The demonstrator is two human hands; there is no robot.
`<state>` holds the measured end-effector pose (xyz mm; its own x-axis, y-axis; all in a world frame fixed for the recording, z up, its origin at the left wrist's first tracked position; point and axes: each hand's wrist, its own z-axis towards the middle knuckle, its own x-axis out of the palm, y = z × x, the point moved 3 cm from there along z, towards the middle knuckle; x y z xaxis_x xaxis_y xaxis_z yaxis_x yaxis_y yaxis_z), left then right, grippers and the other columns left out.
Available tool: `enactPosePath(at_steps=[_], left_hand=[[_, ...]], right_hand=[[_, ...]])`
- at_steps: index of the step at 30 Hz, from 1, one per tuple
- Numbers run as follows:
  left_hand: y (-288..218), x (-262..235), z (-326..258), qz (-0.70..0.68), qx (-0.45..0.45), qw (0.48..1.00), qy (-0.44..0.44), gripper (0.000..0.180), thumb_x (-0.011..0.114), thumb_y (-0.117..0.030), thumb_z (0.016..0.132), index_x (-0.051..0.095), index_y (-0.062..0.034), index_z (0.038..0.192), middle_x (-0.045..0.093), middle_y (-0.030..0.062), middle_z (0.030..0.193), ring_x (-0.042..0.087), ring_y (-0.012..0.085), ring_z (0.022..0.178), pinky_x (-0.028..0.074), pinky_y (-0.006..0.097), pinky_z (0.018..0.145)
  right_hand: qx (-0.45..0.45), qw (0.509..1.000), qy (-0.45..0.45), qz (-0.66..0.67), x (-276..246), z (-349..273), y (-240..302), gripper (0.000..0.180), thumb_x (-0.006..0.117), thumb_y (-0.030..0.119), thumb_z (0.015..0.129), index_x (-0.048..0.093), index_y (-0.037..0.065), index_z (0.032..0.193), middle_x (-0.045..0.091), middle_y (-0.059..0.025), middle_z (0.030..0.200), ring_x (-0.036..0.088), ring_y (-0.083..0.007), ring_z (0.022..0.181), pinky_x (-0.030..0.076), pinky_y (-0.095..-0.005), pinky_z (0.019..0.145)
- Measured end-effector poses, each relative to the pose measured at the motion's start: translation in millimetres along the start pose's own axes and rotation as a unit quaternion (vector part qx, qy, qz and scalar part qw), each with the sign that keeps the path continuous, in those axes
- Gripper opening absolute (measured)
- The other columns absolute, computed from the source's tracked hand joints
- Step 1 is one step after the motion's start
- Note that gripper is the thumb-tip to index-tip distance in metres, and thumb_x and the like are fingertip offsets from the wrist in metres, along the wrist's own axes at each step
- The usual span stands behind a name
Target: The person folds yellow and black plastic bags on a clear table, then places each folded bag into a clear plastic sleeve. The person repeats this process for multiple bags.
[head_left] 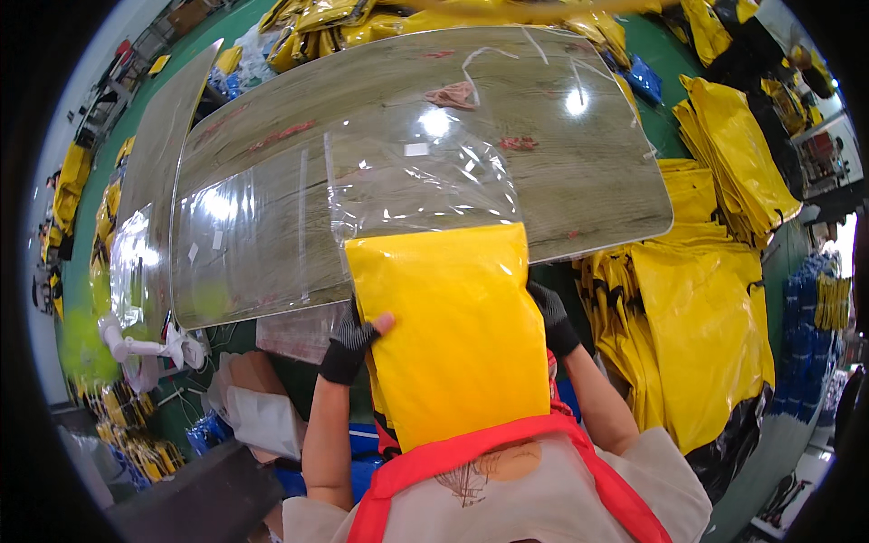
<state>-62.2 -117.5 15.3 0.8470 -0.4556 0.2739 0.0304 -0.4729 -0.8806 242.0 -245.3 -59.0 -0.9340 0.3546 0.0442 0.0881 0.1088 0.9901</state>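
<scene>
A thick folded yellow sheet point(453, 330), smooth and slightly glossy, is held up in front of my body. My left hand point(351, 346), in a dark fingerless glove, grips its left edge with the thumb on top. At the opposite edge is my right hand point(554, 317), gloved the same way; its fingers go behind the sheet and are hidden. The sheet's far end meets a clear plastic bag point(421, 185) lying on the wood-patterned table point(606, 181). I cannot tell whether that end is inside the bag.
More clear bags point(240, 235) lie on the table's left part. A crumpled pinkish cloth point(453, 96) rests farther back. Large yellow stacks point(697, 317) stand to the right, and yellow bundles point(335, 23) lie beyond the table. A white fan point(149, 346) is at the left.
</scene>
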Motion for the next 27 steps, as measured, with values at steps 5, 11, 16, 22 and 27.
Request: enactPosePath(at_steps=[5, 11, 16, 22, 27], left_hand=[[23.5, 8.7, -45.1, -0.036, -0.003, 0.998, -0.042, 0.056, 0.069, -0.018, 0.081, 0.047, -0.0025, 0.130, 0.059, 0.0089, 0.119, 0.056, 0.0210, 0.108, 0.043, 0.033, 0.095], [36.4, 3.0, -46.8, 0.131, -0.064, 0.988, -0.055, 0.051, 0.062, -0.023, 0.088, 0.046, 0.0016, 0.130, 0.055, 0.0166, 0.126, 0.054, 0.0299, 0.113, 0.041, 0.033, 0.098], [-72.3, 39.9, -36.9, 0.582, 0.259, 0.764, -0.105, 0.062, 0.059, -0.033, 0.086, 0.040, 0.0001, 0.135, 0.037, 0.0220, 0.141, 0.034, 0.0406, 0.130, 0.022, 0.047, 0.110], [-4.1, 51.0, 12.9, 0.674, 0.304, 0.673, -0.017, 0.062, 0.053, -0.041, 0.085, 0.042, -0.0087, 0.136, 0.037, 0.0217, 0.142, 0.028, 0.0436, 0.134, 0.010, 0.058, 0.111], [0.0, 47.3, 17.2, 0.653, 0.309, 0.691, -0.027, 0.060, 0.051, -0.041, 0.086, 0.043, -0.0064, 0.135, 0.039, 0.0230, 0.140, 0.031, 0.0428, 0.132, 0.014, 0.055, 0.111]], right_hand=[[0.033, 0.994, 0.099, -0.039, -3.3, -41.3, 42.6, 0.032, 0.057, 0.016, 0.091, 0.057, -0.006, 0.115, 0.066, -0.0121, 0.107, 0.062, -0.0186, 0.096, 0.047, -0.0280, 0.083], [0.089, 0.974, 0.117, -0.175, -15.5, -10.8, 48.8, 0.033, 0.055, 0.026, 0.090, 0.065, -0.004, 0.099, 0.067, -0.0198, 0.090, 0.065, -0.0274, 0.087, 0.050, -0.0343, 0.076], [-0.207, 0.866, 0.028, -0.455, 26.8, 29.6, 138.5, 0.052, 0.061, 0.034, 0.084, 0.050, 0.003, 0.125, 0.051, -0.0230, 0.127, 0.048, -0.0390, 0.118, 0.037, -0.0421, 0.101], [-0.234, 0.787, 0.144, -0.552, 104.9, 9.0, 102.5, 0.079, 0.055, 0.060, 0.079, 0.038, 0.012, 0.139, 0.039, -0.0179, 0.141, 0.031, -0.0379, 0.134, 0.008, -0.0622, 0.108], [-0.281, 0.832, 0.130, -0.460, 88.8, 26.7, 99.9, 0.066, 0.067, 0.038, 0.080, 0.043, 0.007, 0.132, 0.051, -0.0186, 0.128, 0.047, -0.0345, 0.120, 0.030, -0.0471, 0.105]])
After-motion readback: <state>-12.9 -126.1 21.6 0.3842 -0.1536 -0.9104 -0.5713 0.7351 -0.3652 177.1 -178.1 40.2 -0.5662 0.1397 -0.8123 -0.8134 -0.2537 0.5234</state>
